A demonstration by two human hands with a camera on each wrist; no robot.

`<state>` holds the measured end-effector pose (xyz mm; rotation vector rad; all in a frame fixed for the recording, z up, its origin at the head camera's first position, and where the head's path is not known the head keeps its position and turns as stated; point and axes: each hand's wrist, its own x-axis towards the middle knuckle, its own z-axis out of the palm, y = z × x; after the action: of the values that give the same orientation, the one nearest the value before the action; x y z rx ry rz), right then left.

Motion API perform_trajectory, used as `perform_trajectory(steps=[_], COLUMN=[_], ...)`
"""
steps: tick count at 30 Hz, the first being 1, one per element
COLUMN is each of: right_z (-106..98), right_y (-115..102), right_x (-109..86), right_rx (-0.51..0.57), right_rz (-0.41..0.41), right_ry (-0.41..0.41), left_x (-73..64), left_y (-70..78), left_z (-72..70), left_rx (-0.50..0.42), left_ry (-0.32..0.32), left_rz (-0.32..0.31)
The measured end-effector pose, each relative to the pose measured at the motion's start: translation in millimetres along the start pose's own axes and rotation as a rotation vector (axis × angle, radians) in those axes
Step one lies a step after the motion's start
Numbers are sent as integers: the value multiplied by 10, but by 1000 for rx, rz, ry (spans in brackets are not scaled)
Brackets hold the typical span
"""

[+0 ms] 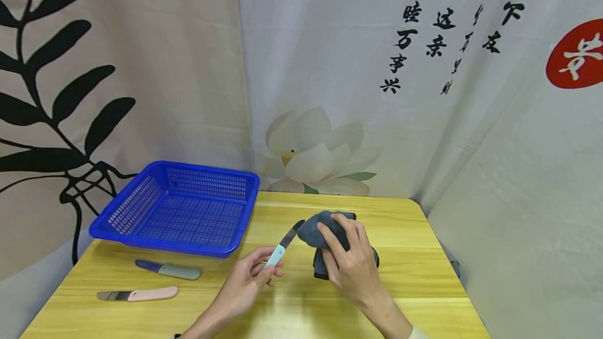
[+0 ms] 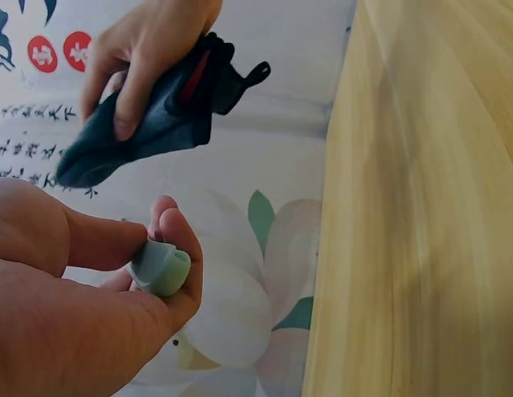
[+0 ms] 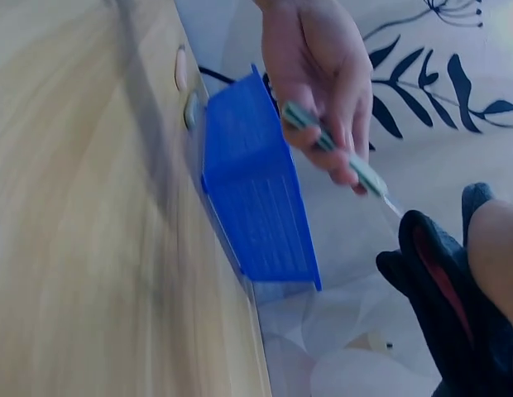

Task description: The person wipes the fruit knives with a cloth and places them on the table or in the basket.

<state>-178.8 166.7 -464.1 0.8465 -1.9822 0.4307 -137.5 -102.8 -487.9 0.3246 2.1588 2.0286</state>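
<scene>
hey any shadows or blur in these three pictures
Head view: bright, soft shadows on the table; left wrist view: dimmer, broad shadow along the table; right wrist view: bluish, dark shadow streak there too, the knife looking slightly soft.

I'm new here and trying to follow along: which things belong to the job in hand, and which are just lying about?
In the job:
light blue knife, in the left fingers
dark cloth, in the right fingers

Lying about:
pink-handled knife
green-handled knife
blue basket

The knives and basket lying about might belong too, though the fingers aren't touching them.
</scene>
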Motion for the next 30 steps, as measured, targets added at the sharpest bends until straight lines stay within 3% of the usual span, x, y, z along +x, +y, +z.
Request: perform_trajectory(steps=[5,12,30], right_z=[18,98,171], right_y=[-157,-305,-322], right_x=[-3,-52,-91], right_rx=[-4,-89,-200], right_rz=[-60,-135,-177], right_ry=[-77,-148,-187], left_x=[23,26,-1], left_y=[5,28,1], left_z=[16,40,51], left_rx=[21,53,75], left_ry=[-34,-72,-76], left_rz=[-2,-11,-42])
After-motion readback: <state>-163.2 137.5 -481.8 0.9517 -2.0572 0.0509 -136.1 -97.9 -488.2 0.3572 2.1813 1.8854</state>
